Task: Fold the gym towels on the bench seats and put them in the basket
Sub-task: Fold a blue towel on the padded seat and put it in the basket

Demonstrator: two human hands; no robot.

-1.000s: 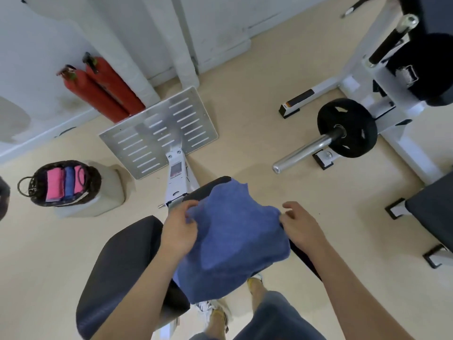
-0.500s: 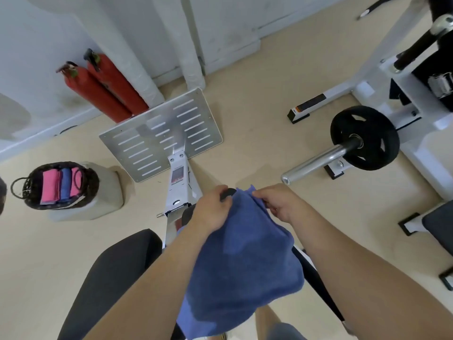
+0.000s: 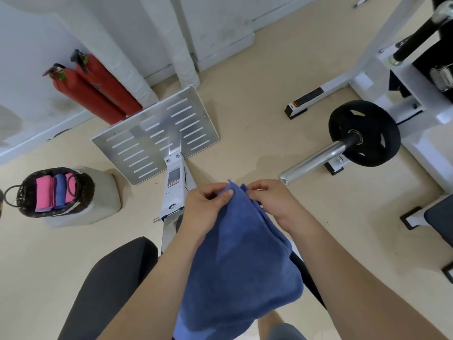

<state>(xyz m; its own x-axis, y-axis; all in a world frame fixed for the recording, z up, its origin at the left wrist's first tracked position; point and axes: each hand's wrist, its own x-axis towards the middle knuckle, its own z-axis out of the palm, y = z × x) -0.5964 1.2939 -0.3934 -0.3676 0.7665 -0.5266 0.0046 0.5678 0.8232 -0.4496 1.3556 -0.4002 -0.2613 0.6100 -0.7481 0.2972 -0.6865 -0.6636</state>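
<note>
A blue towel (image 3: 240, 261) hangs doubled over in front of me, above the black bench seat (image 3: 107, 285). My left hand (image 3: 206, 207) and my right hand (image 3: 272, 202) pinch its far edge close together, thumbs on top. The towel's lower part drapes down between my forearms and hides the middle of the seat. A dark woven basket (image 3: 85, 182) stands at the left on a pale block; two pink folded towels (image 3: 44, 192) and one blue folded towel (image 3: 60, 191) lie in it side by side.
A perforated metal footplate (image 3: 157, 133) on a white machine frame stands ahead of the seat. Two red fire extinguishers (image 3: 95, 89) lean by the wall. A barbell sleeve with a black weight plate (image 3: 365, 133) juts in from a white rack at right. Another black pad (image 3: 441, 217) sits far right.
My hands carried the towel's near corners up and forward, folding it in half, then came together at the far edge. The camera shifted slightly left and lower.
</note>
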